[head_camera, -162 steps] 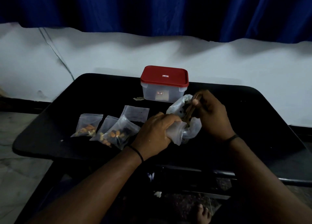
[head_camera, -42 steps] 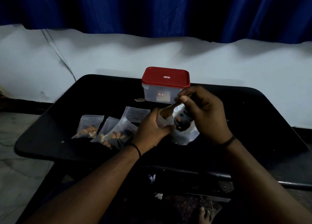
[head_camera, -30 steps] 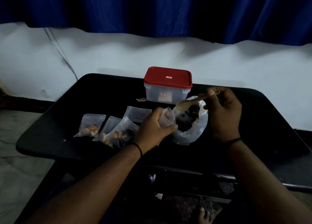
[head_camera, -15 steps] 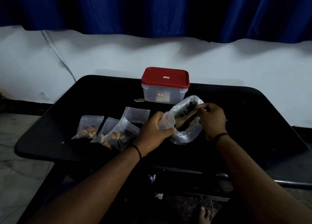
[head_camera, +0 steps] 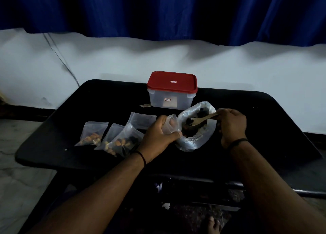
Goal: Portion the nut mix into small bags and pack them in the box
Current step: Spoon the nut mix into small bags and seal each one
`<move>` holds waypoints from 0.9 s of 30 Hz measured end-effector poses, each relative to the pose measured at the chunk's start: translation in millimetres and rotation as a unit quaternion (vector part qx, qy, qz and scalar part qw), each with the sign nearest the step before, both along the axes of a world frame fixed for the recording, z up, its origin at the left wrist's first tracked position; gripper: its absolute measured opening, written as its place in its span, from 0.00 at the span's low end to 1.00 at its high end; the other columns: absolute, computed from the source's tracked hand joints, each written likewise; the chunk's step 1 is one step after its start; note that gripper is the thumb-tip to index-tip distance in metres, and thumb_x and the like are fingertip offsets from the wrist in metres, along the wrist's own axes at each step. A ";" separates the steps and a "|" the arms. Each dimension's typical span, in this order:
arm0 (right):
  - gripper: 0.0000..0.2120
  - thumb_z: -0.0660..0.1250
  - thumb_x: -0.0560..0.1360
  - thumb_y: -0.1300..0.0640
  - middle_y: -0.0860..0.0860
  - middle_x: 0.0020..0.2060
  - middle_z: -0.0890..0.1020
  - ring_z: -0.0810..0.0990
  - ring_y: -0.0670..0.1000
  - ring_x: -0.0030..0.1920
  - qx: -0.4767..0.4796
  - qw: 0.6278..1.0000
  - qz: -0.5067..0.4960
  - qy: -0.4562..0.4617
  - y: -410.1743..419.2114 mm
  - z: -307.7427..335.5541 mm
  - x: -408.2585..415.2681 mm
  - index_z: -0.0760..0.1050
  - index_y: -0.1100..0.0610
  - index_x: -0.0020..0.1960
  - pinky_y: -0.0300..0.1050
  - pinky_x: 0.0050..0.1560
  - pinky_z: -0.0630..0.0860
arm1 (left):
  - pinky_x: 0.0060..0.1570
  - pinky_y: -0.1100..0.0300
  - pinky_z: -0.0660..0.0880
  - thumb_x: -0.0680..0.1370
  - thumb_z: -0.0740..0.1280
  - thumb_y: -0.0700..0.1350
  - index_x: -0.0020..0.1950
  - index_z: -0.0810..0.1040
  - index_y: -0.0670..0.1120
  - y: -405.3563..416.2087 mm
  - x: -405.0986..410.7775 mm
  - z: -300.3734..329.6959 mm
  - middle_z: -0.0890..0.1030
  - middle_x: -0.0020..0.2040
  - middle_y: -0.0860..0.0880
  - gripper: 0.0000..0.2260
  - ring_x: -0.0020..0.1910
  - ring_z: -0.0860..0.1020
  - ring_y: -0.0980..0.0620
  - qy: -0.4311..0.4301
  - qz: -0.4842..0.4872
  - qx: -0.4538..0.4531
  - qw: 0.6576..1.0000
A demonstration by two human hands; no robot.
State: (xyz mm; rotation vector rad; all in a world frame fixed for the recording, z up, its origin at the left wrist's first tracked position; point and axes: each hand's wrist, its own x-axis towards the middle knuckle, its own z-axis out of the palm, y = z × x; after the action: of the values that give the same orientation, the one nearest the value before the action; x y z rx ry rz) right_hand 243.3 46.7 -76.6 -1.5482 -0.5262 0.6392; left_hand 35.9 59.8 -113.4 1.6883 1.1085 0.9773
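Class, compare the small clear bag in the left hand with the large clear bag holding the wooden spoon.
The small clear bag is gripped, raised, nearly empty. The large clear bag is bigger, rests on the black table and holds dark nut mix. Both are transparent plastic and open.

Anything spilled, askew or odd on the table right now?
Mostly tidy. One oddity: a small pale scrap lies loose on the black table, just left of the red-lidded box. A tiny light speck sits near the table's left edge.

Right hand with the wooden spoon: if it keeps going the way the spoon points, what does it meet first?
The right hand aims the wooden spoon leftward and down into the large clear plastic bag; likely the dark nut mix first, though depth is unclear.
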 end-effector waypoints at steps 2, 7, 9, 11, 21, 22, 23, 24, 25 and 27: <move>0.08 0.65 0.75 0.63 0.56 0.34 0.79 0.73 0.49 0.29 0.038 0.999 -0.009 0.006 -3.0 8.5 -3.4 0.78 0.55 0.39 0.41 0.29 0.68 | 0.54 0.47 0.78 0.72 0.75 0.49 0.56 0.75 0.50 1.1 -0.9 -0.9 0.81 0.52 0.52 0.16 0.51 0.80 0.54 0.011 0.001 0.006 1.000; 0.10 0.63 0.77 0.65 0.53 0.33 0.78 0.74 0.47 0.29 0.132 0.990 0.043 -0.002 -12.3 27.2 -24.7 0.77 0.55 0.39 0.39 0.30 0.70 | 0.58 0.49 0.77 0.70 0.73 0.51 0.62 0.74 0.53 0.4 -0.6 -0.8 0.81 0.57 0.56 0.21 0.57 0.79 0.57 0.010 -0.004 0.013 1.000; 0.09 0.64 0.78 0.64 0.53 0.34 0.80 0.76 0.47 0.30 0.158 0.982 0.092 -0.051 -16.3 29.5 -35.6 0.77 0.55 0.41 0.40 0.32 0.73 | 0.59 0.49 0.77 0.71 0.74 0.49 0.63 0.74 0.52 1.0 -0.3 -1.4 0.81 0.58 0.56 0.22 0.58 0.79 0.57 0.005 -0.004 0.016 1.000; 0.05 0.66 0.78 0.64 0.53 0.37 0.81 0.80 0.48 0.37 0.191 0.957 0.174 -0.131 -21.1 31.6 -44.9 0.78 0.58 0.44 0.42 0.39 0.77 | 0.57 0.49 0.78 0.72 0.75 0.47 0.62 0.75 0.52 1.9 -0.1 -2.0 0.82 0.56 0.55 0.20 0.56 0.80 0.57 -0.003 -0.004 0.005 1.000; 0.03 0.66 0.79 0.63 0.55 0.42 0.84 0.83 0.48 0.41 0.248 0.905 0.258 -0.231 -32.4 40.7 -54.4 0.79 0.62 0.49 0.40 0.42 0.77 | 0.54 0.55 0.78 0.70 0.76 0.46 0.57 0.75 0.55 4.3 -1.2 0.6 0.83 0.52 0.56 0.19 0.52 0.81 0.61 -0.021 0.007 -0.002 1.000; 0.04 0.66 0.79 0.64 0.57 0.41 0.83 0.81 0.48 0.38 0.249 0.925 0.225 -0.180 -30.2 39.6 -52.7 0.78 0.64 0.49 0.40 0.40 0.77 | 0.55 0.53 0.78 0.71 0.76 0.46 0.57 0.75 0.52 4.6 -1.5 -0.2 0.83 0.52 0.55 0.18 0.52 0.81 0.59 -0.014 0.008 -0.001 1.000; 0.04 0.65 0.80 0.64 0.58 0.39 0.83 0.80 0.49 0.37 0.246 0.941 0.185 -0.138 -27.2 37.6 -48.8 0.77 0.64 0.49 0.40 0.37 0.76 | 0.54 0.51 0.78 0.71 0.76 0.46 0.58 0.75 0.51 4.1 -1.6 -0.5 0.83 0.52 0.54 0.17 0.52 0.81 0.58 -0.006 0.008 0.001 1.000; 0.04 0.65 0.80 0.64 0.58 0.38 0.83 0.80 0.49 0.35 0.238 0.955 0.145 -0.105 -23.8 34.5 -43.5 0.77 0.64 0.49 0.40 0.36 0.76 | 0.54 0.52 0.78 0.72 0.76 0.46 0.58 0.75 0.50 3.6 -1.4 -0.7 0.82 0.52 0.55 0.17 0.52 0.80 0.58 0.006 0.009 0.006 1.000; 0.04 0.65 0.80 0.63 0.56 0.37 0.82 0.79 0.48 0.34 0.220 0.965 0.108 -0.093 -20.6 29.7 -37.0 0.77 0.62 0.48 0.40 0.35 0.75 | 0.53 0.54 0.77 0.72 0.75 0.48 0.58 0.75 0.50 2.7 -1.1 -0.8 0.81 0.53 0.56 0.17 0.53 0.80 0.58 0.014 0.008 0.012 1.000; 0.04 0.66 0.79 0.61 0.51 0.36 0.82 0.80 0.48 0.35 0.167 0.977 0.057 -0.122 -13.1 13.1 -21.2 0.77 0.57 0.46 0.44 0.38 0.76 | 0.51 0.59 0.76 0.72 0.75 0.51 0.59 0.74 0.52 0.6 -0.4 -0.7 0.80 0.54 0.57 0.19 0.54 0.78 0.60 0.023 -0.001 0.016 1.000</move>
State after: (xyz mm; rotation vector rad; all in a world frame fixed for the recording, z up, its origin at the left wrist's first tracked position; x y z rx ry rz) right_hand 222.1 33.6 -63.5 -1.2891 -0.8677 0.4206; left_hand 35.5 60.4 -114.1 1.7452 1.1273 0.9631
